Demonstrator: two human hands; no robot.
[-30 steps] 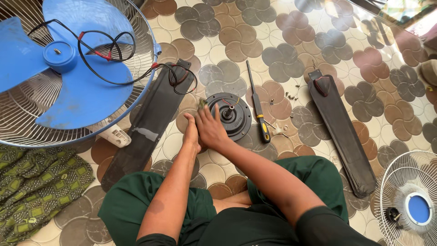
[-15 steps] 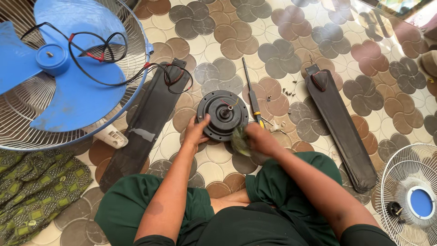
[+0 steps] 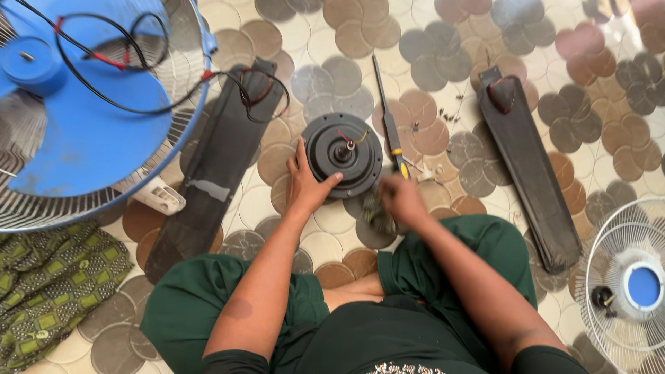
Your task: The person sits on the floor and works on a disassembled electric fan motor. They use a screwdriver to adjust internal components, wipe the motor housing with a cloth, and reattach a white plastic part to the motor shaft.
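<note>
A round black fan motor (image 3: 343, 154) is seen lying flat on the patterned tile floor (image 3: 443, 41), just past the knees of a seated person in green clothing. A short shaft and a red and a yellow wire stand out of the motor's middle.

The left hand (image 3: 307, 181) is laid open against the motor's edge at about 8 o'clock, palm on the floor side, with the thumb stretched onto the rim and the fingers spread along the left of the housing. Nothing is gripped by it; the motor is only touched and steadied.

The right hand (image 3: 400, 199) is blurred, just off the motor at about 4 o'clock. It is curled around a crumpled greenish cloth (image 3: 375, 211) that hangs toward the floor; how tightly it is closed cannot be told.

A screwdriver (image 3: 389, 125) with a black handle and a yellow band is seen lying at 3 o'clock of the motor, its shaft pointing to 12 o'clock. A few small screws (image 3: 454, 114) are scattered beyond it.

One dark fan blade (image 3: 215, 163) lies at 9 o'clock of the motor, another dark fan blade (image 3: 530, 163) well apart at 3 o'clock. A wire fan guard with blue blades (image 3: 90, 131) and looped black and red wires fills the 10 o'clock corner. A patterned green cloth (image 3: 52, 287) lies at 8 o'clock, and a second fan guard with a blue hub (image 3: 634, 287) at 4 o'clock.
</note>
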